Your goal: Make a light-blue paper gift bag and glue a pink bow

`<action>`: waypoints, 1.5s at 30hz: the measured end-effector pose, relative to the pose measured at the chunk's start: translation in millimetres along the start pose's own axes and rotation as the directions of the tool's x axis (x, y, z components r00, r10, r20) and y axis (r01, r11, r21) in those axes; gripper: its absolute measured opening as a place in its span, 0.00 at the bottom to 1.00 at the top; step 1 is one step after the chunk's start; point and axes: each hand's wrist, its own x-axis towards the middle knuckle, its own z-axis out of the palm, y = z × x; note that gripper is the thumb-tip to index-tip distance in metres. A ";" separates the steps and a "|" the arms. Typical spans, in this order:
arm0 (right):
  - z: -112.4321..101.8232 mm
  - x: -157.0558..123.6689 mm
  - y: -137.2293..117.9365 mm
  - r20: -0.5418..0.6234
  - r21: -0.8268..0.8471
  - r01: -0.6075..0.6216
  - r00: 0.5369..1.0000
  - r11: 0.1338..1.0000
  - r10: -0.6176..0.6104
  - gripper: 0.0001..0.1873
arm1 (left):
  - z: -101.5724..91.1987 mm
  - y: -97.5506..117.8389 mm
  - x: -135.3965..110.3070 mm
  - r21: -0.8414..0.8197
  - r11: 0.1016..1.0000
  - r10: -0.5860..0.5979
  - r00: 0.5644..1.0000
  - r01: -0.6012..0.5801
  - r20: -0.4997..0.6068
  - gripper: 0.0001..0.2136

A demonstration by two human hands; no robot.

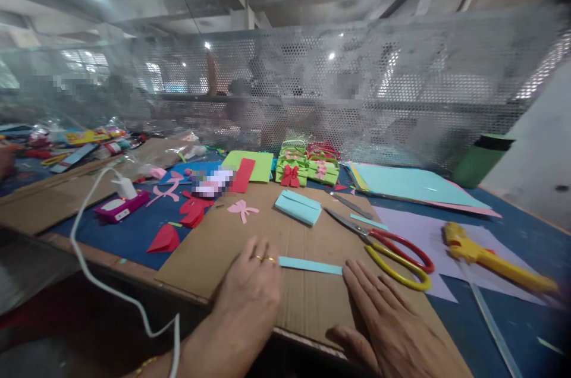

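A narrow light blue paper strip (311,265) lies across the brown cardboard sheet (263,211) in front of me. My left hand (250,292) is closed over the strip's left end, fingers together and bent, thumb hidden. At the right end, the fingertips of my right hand (388,318) touch the strip; this hand lies flat and open, thumb apart. Beyond the strip rests a folded light blue paper purse (298,207). Large scissors (375,241) with red and yellow handles lie open just past my right hand.
A yellow glue gun (495,256) lies on lilac paper at right, near a paper stack (423,185). Small green paper bags (292,167) with bows stand at the back. A white cable (96,274) trails from a purple power box (121,207). Pink and red cutouts lie left.
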 end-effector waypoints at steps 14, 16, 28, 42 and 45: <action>-4.8 2.7 -6.0 -0.019 -0.002 -0.003 1.000 1.000 0.003 0.39 | 8.4 4.7 -41.9 -0.238 0.969 -0.053 0.995 0.070 0.079 0.45; -5.9 2.4 -7.0 0.000 0.034 -0.026 1.000 0.999 0.026 0.39 | 4.4 -1.4 -49.1 -0.203 0.976 -0.077 0.996 0.085 0.047 0.43; -17.6 57.2 -7.2 0.374 0.086 -0.170 0.919 0.982 0.127 0.08 | -6.4 -1.7 35.6 -0.211 0.976 -0.013 0.977 0.059 0.214 0.11; -33.0 100.6 48.0 0.173 0.777 -0.432 0.846 0.457 0.505 0.15 | -34.1 -49.7 73.0 -0.749 0.606 -0.086 0.958 0.269 0.274 0.12; -32.9 122.5 55.9 0.164 0.897 -0.383 0.751 0.220 0.639 0.29 | -36.1 -62.1 93.0 -0.910 0.206 -0.083 0.933 0.359 0.349 0.08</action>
